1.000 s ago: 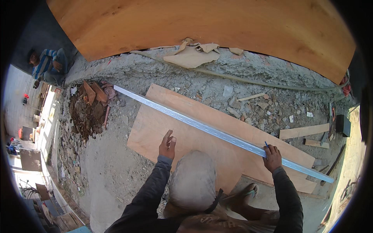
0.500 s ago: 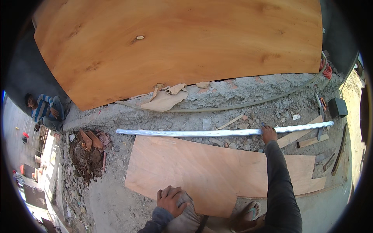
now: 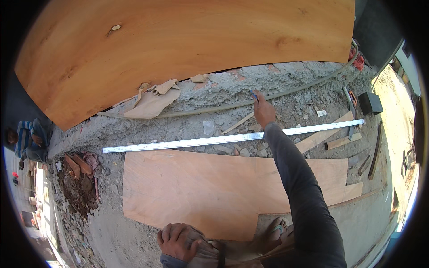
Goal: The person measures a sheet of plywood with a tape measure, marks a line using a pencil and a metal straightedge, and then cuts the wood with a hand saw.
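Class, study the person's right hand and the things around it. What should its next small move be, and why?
Probably extend the right hand slightly toward the large brown board. It holds a blue pen-like object pointing roughly that way and has no grip on the metal bar, which passes beneath the right forearm. The left hand rests at the knee.

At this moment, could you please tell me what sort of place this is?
Probably a construction site: there is a rough, broken concrete ledge, loose rubble below it, and a notched wooden sheet near a long metal strip.
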A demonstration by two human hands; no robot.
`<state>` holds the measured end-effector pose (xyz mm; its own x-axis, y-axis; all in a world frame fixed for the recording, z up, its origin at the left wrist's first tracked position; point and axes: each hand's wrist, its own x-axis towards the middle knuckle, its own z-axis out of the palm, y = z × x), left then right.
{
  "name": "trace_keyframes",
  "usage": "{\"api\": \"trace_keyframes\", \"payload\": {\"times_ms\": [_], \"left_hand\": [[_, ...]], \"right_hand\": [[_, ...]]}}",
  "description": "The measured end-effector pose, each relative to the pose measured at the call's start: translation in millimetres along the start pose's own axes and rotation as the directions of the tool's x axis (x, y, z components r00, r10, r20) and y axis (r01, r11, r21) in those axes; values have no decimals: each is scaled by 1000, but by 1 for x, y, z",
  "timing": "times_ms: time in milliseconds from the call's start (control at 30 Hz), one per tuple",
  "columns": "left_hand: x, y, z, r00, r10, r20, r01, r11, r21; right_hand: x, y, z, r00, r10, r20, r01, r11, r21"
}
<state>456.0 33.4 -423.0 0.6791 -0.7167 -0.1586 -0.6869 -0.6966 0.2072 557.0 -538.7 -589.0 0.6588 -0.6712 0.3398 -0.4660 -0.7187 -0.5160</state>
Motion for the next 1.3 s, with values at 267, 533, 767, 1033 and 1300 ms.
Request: {"api": "trace_keyframes", "payload": {"times_ms": [267,533,767,1033,1300], "left_hand": [[-5,21,-17,999,-51,20,50,998,30],[0,26,-10,998,-52,31,48,993,112],[37,29,-2,985,158,73,-160,987,22],[107,59,60,855,431,288,-406,902,-145],[254,173,203,726,515,455,-578,816,0]], "right_hand": [[109,-35,24,976,-175,-129,107,903,-417],[64,-14,35,970,-138,-199,106,981,-164],[-237,53,21,993,86,83,-69,979,-190],[-363,216,-185,807,382,449,-130,858,-497],[-306,336,-350,536,805,254,-467,534,-705]]}}
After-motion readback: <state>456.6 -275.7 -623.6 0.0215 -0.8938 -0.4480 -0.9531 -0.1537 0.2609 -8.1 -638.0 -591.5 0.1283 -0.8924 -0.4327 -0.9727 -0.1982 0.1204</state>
